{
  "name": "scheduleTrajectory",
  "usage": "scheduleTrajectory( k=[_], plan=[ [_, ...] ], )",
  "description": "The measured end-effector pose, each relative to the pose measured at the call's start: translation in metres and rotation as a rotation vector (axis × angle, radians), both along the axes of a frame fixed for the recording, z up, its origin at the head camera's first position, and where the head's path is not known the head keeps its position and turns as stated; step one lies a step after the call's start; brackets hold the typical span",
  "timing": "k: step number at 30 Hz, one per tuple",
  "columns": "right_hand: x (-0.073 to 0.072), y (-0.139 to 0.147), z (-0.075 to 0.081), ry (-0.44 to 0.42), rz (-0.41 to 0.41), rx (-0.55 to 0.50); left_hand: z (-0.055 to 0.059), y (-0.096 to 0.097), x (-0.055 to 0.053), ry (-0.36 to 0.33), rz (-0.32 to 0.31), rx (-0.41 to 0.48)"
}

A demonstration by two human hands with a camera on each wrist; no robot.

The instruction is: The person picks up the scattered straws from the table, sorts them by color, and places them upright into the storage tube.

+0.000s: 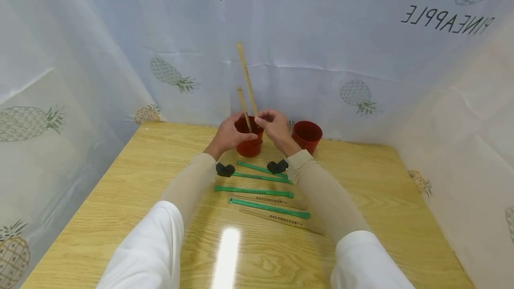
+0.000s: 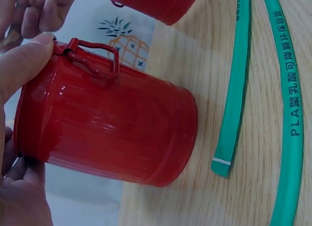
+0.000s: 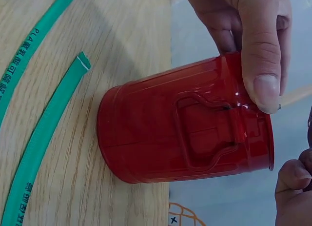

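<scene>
Room: pineapple-print cloth around three sides.
Surface: one wood-grain table.
Hands: two; left hand grips a red bucket at twelve o'clock, right hand pinches a tan straw.
Buckets: two, second bucket at one o'clock.
Tan straws: four; one pinched, one leaning inside the gripped bucket, two lying.
Green straws: four, mid-table.

Upright glossy red bucket, slim tan straw leaning inside, higher tan straw slanting alongside.

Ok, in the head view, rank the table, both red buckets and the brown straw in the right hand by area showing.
1. Table
2. Left bucket and right bucket: both partly hidden, too close to rank
3. Brown straw
</scene>
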State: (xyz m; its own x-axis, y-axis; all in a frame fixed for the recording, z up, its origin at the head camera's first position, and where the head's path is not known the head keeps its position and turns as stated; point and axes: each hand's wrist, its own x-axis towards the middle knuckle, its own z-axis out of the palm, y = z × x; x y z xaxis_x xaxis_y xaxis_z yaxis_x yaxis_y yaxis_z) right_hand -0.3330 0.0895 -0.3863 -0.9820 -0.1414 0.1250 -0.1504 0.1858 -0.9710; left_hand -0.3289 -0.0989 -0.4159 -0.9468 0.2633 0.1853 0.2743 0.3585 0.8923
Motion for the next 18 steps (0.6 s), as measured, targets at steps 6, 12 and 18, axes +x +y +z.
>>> scheduleTrajectory(
  k=[6,12,18],
  plan=[
    [-0.0057,-0.0026,-0.0031,-0.042,-0.010,0.007,-0.0029,0.0027,-0.0014,0.016,-0.008,-0.009],
    [-0.0070,-0.0020,-0.0019,-0.046,-0.029,0.022,0.0020,0.0052,-0.0018,0.000,-0.013,-0.021],
    [-0.0101,-0.0030,-0.0054,-0.020,-0.019,0.101,-0.0005,0.0015,-0.0020,0.004,-0.007,-0.012]
  ],
)
